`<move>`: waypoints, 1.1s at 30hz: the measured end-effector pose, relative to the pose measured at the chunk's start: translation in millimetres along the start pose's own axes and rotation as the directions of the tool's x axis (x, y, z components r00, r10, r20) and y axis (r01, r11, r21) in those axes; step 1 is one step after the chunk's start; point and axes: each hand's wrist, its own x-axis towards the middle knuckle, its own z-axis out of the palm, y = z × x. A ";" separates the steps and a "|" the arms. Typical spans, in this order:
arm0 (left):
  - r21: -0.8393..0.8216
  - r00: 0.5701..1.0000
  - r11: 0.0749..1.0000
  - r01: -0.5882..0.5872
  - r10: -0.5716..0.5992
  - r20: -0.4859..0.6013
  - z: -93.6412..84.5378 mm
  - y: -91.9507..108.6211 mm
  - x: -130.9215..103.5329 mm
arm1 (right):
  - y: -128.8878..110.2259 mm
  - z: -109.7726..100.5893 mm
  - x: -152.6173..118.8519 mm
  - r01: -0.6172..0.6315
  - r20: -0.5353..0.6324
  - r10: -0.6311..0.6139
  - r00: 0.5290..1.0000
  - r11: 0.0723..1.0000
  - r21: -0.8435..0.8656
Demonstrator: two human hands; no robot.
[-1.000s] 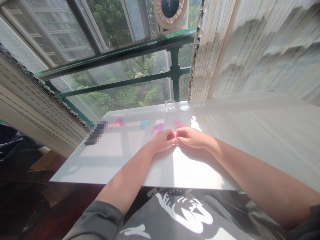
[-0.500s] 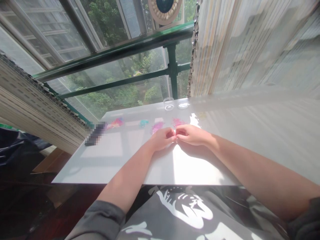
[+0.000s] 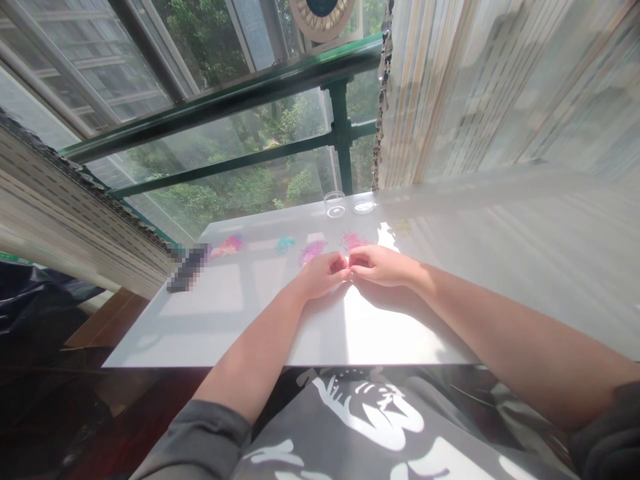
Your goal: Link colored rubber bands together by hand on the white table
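Observation:
My left hand (image 3: 325,274) and my right hand (image 3: 379,265) meet fingertip to fingertip above the white table (image 3: 200,333). Both are closed in a pinch; whatever lies between the fingertips is too small to make out. Just beyond my right hand is a loose patch of small pink pieces (image 3: 353,241). A purple patch of similar pieces (image 3: 313,251) lies beyond my left hand. Farther left are a small teal cluster (image 3: 285,245) and a mixed pink and orange cluster (image 3: 227,246).
A clear round container (image 3: 335,205) and a clear shallow lid or dish (image 3: 363,207) stand at the table's far edge. A dark blurred-out object (image 3: 188,268) lies at the left edge. Curtains (image 3: 430,93) and a green window rail (image 3: 225,100) border the back.
The view has shifted slightly. Both hands stay together in nearly the same pinch, and the things on the table have not visibly moved.

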 end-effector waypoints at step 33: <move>-0.001 1.000 1.000 -0.019 0.019 0.001 0.2 -1.4 -0.5 | -0.6 -0.7 -1.0 -0.003 0.002 0.003 1.000 1.000 0.014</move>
